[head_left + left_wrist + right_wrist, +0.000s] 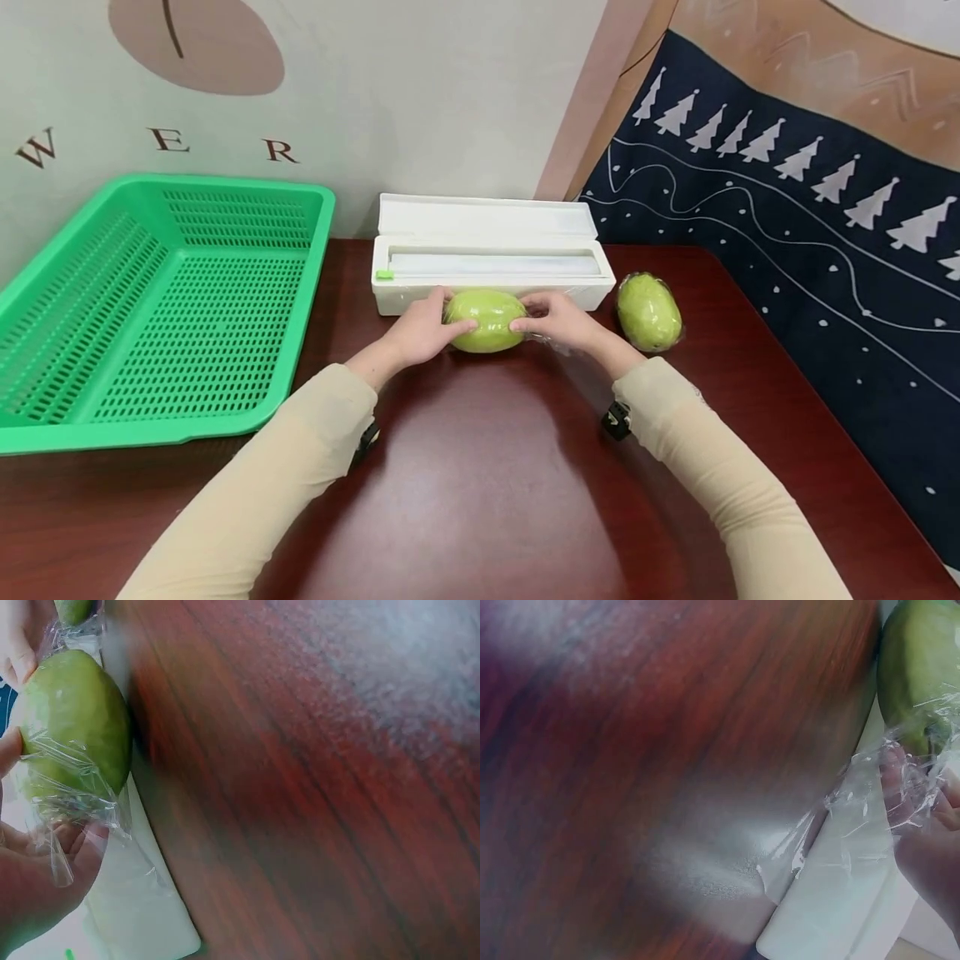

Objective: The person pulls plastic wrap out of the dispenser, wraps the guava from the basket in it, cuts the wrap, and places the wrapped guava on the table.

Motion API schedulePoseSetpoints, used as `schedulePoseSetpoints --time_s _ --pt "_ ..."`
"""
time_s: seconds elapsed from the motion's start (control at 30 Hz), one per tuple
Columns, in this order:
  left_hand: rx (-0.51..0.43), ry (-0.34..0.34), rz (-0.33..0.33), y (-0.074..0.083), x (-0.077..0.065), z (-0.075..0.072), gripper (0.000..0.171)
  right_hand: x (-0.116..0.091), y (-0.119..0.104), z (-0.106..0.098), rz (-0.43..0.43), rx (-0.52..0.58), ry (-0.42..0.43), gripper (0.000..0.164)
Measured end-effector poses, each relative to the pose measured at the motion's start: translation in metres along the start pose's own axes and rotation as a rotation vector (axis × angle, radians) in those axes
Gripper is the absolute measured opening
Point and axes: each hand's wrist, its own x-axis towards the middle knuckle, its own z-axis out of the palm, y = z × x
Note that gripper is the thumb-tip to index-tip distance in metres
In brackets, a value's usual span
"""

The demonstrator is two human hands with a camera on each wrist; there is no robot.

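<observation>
A green mango [486, 320] wrapped in clear film [79, 769] is held between my two hands, in front of the cling film box [420, 293]. My left hand [426, 327] grips its left end, the thumb on the near side and the other fingers around the end among bunched film. At the other end my right hand [558, 320] holds the mango, with its thumb on the skin. Loose film [847, 799] trails from the right hand's fingers in the right wrist view. A second wrapped mango [649, 312] lies on the table, right of the box.
A green plastic basket [298, 333] stands at the left with nothing in it. The white box has its lid [487, 218] raised, a film roll [495, 264] inside and a small green slider [385, 274] on its front edge. Behind is a wall; a dark patterned cloth [750, 225] hangs at right.
</observation>
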Motion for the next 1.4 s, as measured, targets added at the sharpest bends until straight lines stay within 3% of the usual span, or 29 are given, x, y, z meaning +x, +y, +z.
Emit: schedulePoseSetpoints --time_s 0.6,0.93,1.4 --pt "0.029 -0.03 -0.017 0.006 0.006 -0.003 0.062 0.001 0.003 -0.004 0.016 -0.056 -0.039 0.033" --pt "0.055 -0.016 -0.027 0.006 0.003 -0.002 0.063 0.002 -0.004 0.001 0.109 0.071 -0.02 0.032" --pt "0.103 -0.011 -0.033 0.009 0.004 -0.001 0.065 0.0 -0.009 -0.003 0.093 -0.024 -0.014 0.034"
